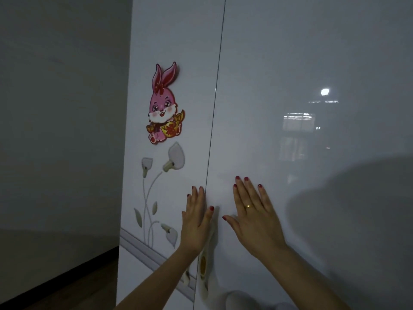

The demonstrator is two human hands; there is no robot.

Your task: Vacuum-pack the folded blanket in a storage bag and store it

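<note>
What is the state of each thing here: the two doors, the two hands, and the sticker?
Left door: shut, meeting the right door at the seam.
Right door: shut.
Left hand: open, flat on the left door beside the seam.
Right hand: open, fingers spread, flat on the right door.
Rabbit sticker: stuck on the left door, upright.

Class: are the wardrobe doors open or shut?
Shut: the wardrobe doors meet along a thin seam, left hand and right hand flat against them.
</note>
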